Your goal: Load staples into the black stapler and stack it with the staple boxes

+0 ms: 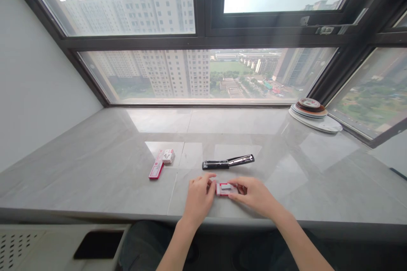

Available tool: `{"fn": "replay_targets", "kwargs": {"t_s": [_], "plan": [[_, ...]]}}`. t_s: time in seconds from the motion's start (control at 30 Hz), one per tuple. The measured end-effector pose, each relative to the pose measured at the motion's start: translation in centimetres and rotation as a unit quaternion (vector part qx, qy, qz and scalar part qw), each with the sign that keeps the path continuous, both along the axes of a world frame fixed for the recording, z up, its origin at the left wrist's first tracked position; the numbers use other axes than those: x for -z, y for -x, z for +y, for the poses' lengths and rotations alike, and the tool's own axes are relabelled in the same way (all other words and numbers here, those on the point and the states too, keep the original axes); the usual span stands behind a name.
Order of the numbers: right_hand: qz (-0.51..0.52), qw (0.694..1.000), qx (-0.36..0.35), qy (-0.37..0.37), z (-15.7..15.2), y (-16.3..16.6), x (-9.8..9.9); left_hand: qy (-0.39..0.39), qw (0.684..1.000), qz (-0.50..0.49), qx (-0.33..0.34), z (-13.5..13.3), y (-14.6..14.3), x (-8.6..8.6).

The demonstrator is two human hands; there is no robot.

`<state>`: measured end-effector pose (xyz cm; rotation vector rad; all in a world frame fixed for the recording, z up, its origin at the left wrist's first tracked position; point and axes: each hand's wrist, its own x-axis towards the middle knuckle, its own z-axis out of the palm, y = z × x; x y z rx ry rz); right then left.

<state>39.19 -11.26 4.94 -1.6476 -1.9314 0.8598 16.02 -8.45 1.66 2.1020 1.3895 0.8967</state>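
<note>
A small pink-and-white box lies on the grey stone ledge in front of me, with a small greyish-white block on top. My right hand grips the box's right end between thumb and fingers. At its left end is my left hand, fingers curved and thumb apart from them; whether it touches the box I cannot tell. Just beyond my hands an opened black stapler lies flat, its upper arm swung out to the right and the metal inside showing.
Left on the ledge lie a pink-and-white box and a small white box touching it. Stacked plates stand in the far right corner by the window. The ledge's front edge runs close below my hands.
</note>
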Motion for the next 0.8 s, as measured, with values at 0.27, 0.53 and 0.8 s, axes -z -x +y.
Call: {"fn": "replay_targets", "kwargs": {"t_s": [0.27,0.53,0.8], "plan": [[-0.028,0.999,-0.009,-0.032,0.7,2.4,-1.4,-0.053,0.995,0.009,-0.087,3.6,2.0,-0.5],[-0.012,0.993,-0.016,-0.113,2.8,3.8,-1.1,-0.041,0.998,0.055,-0.011,5.7,1.2,0.1],[-0.021,0.994,-0.028,-0.107,5.5,3.5,-1.1,-0.052,0.998,0.039,-0.014,3.7,0.9,0.4]]}}
